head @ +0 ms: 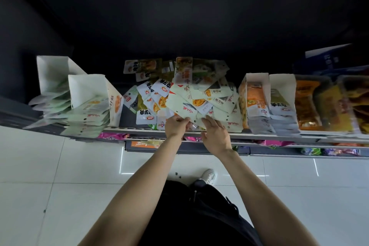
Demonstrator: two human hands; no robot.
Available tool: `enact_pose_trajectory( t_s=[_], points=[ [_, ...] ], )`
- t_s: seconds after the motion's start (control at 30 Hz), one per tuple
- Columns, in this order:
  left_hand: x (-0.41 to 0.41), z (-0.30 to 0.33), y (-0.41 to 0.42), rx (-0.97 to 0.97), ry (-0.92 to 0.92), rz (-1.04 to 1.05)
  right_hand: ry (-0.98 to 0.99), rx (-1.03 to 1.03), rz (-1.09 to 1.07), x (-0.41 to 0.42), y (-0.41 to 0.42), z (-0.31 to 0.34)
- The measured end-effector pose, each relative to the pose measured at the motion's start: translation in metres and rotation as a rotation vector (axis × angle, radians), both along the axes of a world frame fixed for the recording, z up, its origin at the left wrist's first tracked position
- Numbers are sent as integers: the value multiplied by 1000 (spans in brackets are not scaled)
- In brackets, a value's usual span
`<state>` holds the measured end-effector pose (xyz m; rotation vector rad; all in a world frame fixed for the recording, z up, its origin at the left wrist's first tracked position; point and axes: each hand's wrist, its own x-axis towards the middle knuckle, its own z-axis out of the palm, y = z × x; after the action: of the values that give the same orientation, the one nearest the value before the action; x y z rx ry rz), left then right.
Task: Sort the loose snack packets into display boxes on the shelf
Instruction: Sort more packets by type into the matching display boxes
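Pinching a pale green packet at the shelf's front edge, the left hand curls round its lower corner while the right hand hovers beside it, fingers loosely spread and holding nothing. The loose pile fills the shelf's middle between the display boxes. Pulling this packet out could likely drag overlapping neighbours over the front edge.

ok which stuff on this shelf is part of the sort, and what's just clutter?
Job:
- heap of loose pale snack packets
- white cardboard display boxes, left
- white display boxes, right
- left hand, pinching a pale packet
- right hand, open at the heap's front edge

Lying about:
- clear tubs of orange snacks
- pink bags on the lower shelf
- blue carton
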<state>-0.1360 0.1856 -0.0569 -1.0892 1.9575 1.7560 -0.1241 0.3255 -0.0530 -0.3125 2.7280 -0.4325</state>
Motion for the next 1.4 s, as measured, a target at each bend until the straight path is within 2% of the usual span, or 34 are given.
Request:
enact_pose_trajectory(
  t_s=[0.13,0.23,0.3,0.37,0.47,0.57,0.67,0.8,0.87,0.97,1.03,1.1,1.2,1.3,1.33,1.4],
  points=[
    [1,0,2,27,39,98,32,65,61,-3,1,1],
    [2,4,-1,-31,62,70,70,163,91,-4,-3,0],
    [2,5,-7,-173,75,-52,80,189,88,-5,-6,-1],
    [2,9,-17,-407,77,-183,79,203,88,-5,-8,-2],
    [3,17,-36,-579,122,-170,55,218,75,-3,-11,-2],
    [5,28,-53,-527,200,-33,122,127,44,-6,-14,7],
    [4,50,-69,-433,281,82,300,-113,104,-13,-29,22],
    [6,81,-92,-375,386,152,275,-378,144,-23,-64,43],
    [12,100,-103,-340,434,86,308,-452,171,-23,-80,52],
    [21,127,-123,-518,490,-221,329,-576,124,-23,-100,73],
    [24,141,-138,-540,515,-249,273,-614,77,-26,-109,88],
    [25,153,-147,-447,548,-120,275,-574,132,-25,-120,99],
    [28,166,-147,-264,586,9,368,-504,145,-15,-147,106],
    [34,171,-144,-215,655,-37,530,-537,8,-13,-167,107],
    [37,170,-148,-260,694,-62,515,-564,-33,-16,-169,107],
    [43,168,-165,-356,730,-40,275,-717,-130,-22,-169,107]
  ],
)
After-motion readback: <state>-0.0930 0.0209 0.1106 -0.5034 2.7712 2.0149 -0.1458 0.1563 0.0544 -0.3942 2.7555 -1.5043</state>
